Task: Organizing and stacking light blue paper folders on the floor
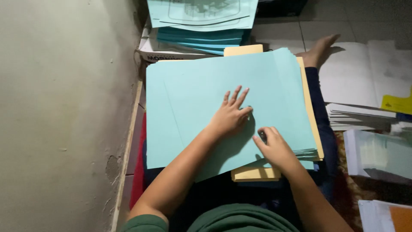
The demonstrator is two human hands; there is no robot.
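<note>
Our left hand lies flat, fingers spread, on the top light-blue sheet; our right hand, nearer the sheet's right edge, pinches a small dark object we cannot identify.

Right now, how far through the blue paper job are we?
Done: a thick blue pile sits by the wall. In hand: left hand flat on the top blue sheet, right hand at its edge. Left: the fanned sheets below; count unclear.
</note>
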